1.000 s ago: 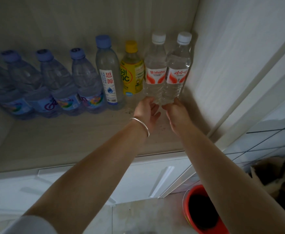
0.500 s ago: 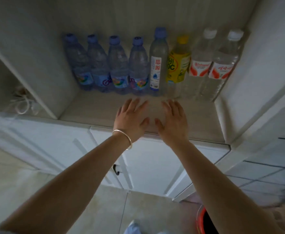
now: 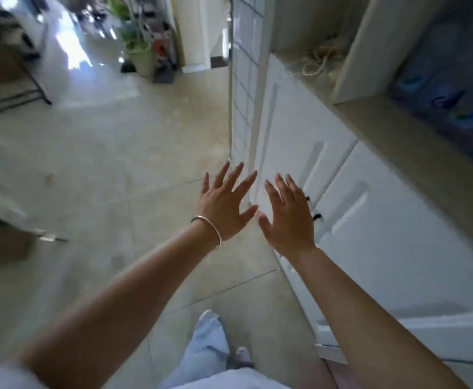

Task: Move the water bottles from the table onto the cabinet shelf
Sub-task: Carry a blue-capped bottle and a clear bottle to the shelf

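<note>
A person's left hand (image 3: 224, 204) and right hand (image 3: 287, 214) are hovering side by side above the tiled floor (image 3: 134, 153), fingers spread apart and holding nothing. The water bottles (image 3: 451, 88) are standing, blurred, on the cabinet shelf (image 3: 415, 147) at upper right, well apart from both hands. A bracelet (image 3: 211, 227) is circling the left wrist.

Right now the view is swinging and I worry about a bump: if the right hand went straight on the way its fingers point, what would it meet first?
Probably the white cabinet door just beyond the right hand; depth is unclear.
</note>
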